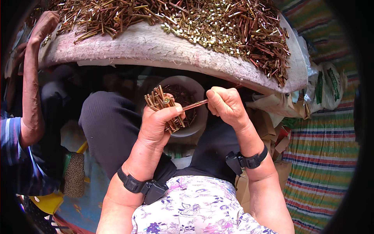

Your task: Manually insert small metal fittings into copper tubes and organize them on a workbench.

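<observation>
My left hand (155, 123) is wrapped round a bundle of long brass-coloured bolts (159, 99), their ends sticking out above and below the fingers. One bolt (195, 104) reaches from the left thumb across to my right hand (228, 106). The right fingers are closed on its far end, and whatever sits at that tip is hidden in them. Below both hands, between my knees, stands a pale round tub (199, 86) with more bolts inside.
Ahead, a pale cloth-covered table edge (128, 48) bears heaped loose bolts (109, 15) and small shiny nut-like pieces (218, 33). A co-worker's arm (31, 89) reaches to the table at left. White sacks (329, 85) and cardboard (265, 124) lie at right, by a striped sheet (319, 156).
</observation>
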Tool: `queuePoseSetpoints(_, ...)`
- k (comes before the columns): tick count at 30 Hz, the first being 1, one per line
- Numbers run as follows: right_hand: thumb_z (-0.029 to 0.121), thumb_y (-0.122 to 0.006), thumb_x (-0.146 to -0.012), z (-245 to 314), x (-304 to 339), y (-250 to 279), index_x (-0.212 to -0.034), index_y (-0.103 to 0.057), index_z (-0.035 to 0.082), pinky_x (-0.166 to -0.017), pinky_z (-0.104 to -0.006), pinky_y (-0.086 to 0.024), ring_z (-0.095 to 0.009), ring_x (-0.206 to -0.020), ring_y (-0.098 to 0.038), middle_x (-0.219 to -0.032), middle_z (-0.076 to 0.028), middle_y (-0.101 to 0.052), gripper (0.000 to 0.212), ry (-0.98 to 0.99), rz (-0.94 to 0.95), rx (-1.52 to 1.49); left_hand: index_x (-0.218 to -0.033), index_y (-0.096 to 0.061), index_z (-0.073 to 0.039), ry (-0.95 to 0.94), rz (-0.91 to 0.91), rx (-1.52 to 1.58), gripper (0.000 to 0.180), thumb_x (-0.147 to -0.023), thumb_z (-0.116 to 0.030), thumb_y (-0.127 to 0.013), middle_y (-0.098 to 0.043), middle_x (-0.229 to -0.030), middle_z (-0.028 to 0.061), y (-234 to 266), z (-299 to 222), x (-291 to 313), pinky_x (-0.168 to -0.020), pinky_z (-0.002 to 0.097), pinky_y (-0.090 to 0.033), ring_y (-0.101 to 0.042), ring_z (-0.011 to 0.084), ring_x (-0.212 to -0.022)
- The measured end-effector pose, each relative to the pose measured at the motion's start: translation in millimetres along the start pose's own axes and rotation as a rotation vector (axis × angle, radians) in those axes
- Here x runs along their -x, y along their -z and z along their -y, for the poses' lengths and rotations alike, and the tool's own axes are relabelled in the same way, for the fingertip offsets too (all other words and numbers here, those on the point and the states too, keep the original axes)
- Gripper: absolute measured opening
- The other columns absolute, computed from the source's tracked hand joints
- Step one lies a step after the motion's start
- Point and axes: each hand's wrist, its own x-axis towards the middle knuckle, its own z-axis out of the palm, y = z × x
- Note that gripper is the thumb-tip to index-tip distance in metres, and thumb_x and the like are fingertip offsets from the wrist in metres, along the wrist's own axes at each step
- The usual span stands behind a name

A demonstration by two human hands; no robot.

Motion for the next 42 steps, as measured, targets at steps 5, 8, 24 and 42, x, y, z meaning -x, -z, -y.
queuePoseSetpoints(5,0.020,-0.054,-0.093,1.2,-5.0,-23.9,-0.067,-0.051,0.003,-0.044,-0.0220,-0.036,-0.005,-0.048,-0.042,-0.053,0.002,-0.047,0.031,0.079,-0.350,-0.263,-0.089,-0.054,-0.003,-0.027,-0.008,0.032,0.023,-0.069,0.002,-0.064,-0.061,-0.073,0.0087,1.4,1.6,-1.1,-0.064,0.0289,-0.052,-0.062,0.0201,-0.066)
queuePoseSetpoints(8,0.021,-0.057,-0.091,-4.0,0.2,-8.3,-0.074,-0.051,0.002,-0.049,-0.0198,-0.039,-0.004,-0.055,-0.046,-0.061,0.001,-0.050,0.026,0.039,-0.060,-0.059,-0.090,-0.054,-0.003,-0.026,-0.006,0.015,0.024,-0.069,0.001,-0.064,-0.061,-0.073,0.0086,1.5,2.4,-0.7,-0.064,0.0293,-0.052,-0.062,0.0202,-0.066)
queuePoseSetpoints(24,0.024,-0.067,-0.082,-5.8,6.2,-52.0,-0.071,-0.052,0.003,-0.047,-0.0301,-0.042,-0.017,-0.048,-0.050,-0.058,-0.010,-0.053,0.028,0.048,-0.253,0.145,-0.091,-0.056,-0.007,0.031,-0.118,0.284,0.019,-0.075,0.001,-0.062,-0.062,-0.078,0.0087,4.3,4.4,-8.5,-0.069,0.0341,-0.053,-0.062,0.0238,-0.073)
queuePoseSetpoints(42,0.003,-0.060,-0.078,14.5,26.8,1.5,-0.074,-0.059,0.000,-0.046,-0.0272,-0.041,-0.015,-0.049,-0.053,-0.061,-0.009,-0.054,0.005,0.187,-0.327,0.171,-0.086,-0.055,-0.006,0.064,0.032,0.058,0.019,-0.070,0.001,-0.063,-0.064,-0.090,0.0151,-14.1,12.7,-7.8,-0.068,0.0312,-0.056,-0.066,0.0220,-0.073)
